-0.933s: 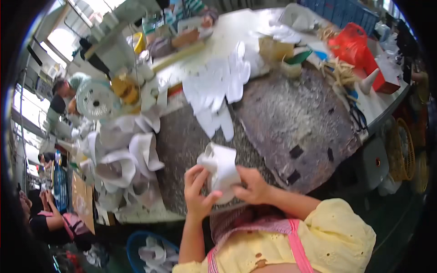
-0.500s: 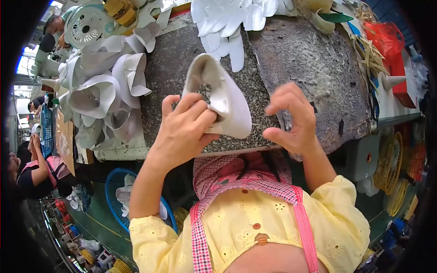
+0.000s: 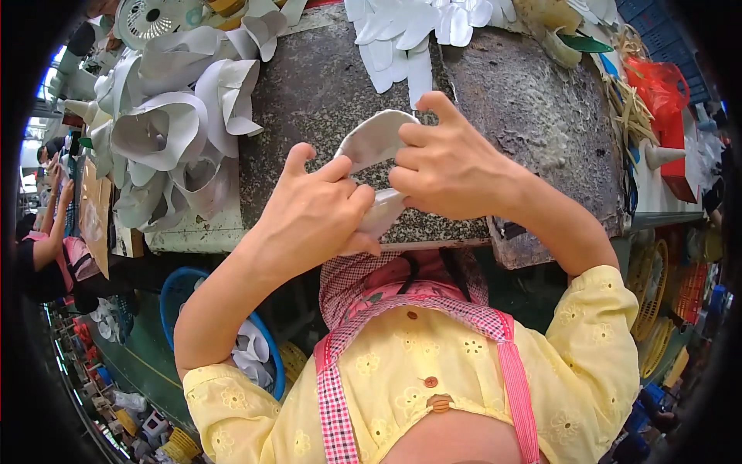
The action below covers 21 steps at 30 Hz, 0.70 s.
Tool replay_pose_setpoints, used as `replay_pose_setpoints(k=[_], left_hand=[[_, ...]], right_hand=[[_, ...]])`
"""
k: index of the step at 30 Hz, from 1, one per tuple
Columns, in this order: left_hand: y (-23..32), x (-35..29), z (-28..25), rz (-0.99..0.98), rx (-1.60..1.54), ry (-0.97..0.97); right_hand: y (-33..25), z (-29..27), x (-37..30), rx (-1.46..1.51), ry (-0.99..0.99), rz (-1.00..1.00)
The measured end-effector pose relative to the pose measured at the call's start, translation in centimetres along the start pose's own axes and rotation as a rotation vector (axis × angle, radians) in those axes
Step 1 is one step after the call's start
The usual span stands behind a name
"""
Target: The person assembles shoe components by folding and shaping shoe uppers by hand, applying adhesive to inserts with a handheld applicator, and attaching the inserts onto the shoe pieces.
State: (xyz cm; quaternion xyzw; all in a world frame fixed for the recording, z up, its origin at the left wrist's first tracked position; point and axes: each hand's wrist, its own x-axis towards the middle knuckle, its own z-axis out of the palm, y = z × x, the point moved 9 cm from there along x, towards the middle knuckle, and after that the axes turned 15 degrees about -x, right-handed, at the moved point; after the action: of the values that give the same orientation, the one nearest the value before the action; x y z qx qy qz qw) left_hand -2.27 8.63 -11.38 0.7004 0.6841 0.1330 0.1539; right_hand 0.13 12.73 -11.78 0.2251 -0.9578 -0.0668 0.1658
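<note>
Pinching a white looped piece (image 3: 369, 148) from opposite sides with left hand (image 3: 309, 209) and right hand (image 3: 456, 170); lying between, equally near both, arching toward the far side.

right hand (image 3: 448, 166) back on the curved white piece (image 3: 377, 141) (clear of it half a second ago), now gripping its right side, the piece turned, its hollow between that hand and the left hand (image 3: 315, 210)
</note>
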Motion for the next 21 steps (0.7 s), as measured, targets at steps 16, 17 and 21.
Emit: replay_pose_setpoints(k=[16, 17, 21], left_hand=[[-6.8, 0.2, 3.4, -0.095, 0.032, 0.123], [-8.2, 0.0, 2.6, -0.214, -0.008, 0.207], [-12.8, 0.1, 3.3, -0.347, 0.074, 0.331]], right_hand=[[1.6, 4.0, 2.1, 0.170, 0.209, 0.022], [2.9, 2.8, 1.9, 0.340, 0.320, 0.127], [6.8, 4.7, -0.6, 0.389, 0.258, 0.352]])
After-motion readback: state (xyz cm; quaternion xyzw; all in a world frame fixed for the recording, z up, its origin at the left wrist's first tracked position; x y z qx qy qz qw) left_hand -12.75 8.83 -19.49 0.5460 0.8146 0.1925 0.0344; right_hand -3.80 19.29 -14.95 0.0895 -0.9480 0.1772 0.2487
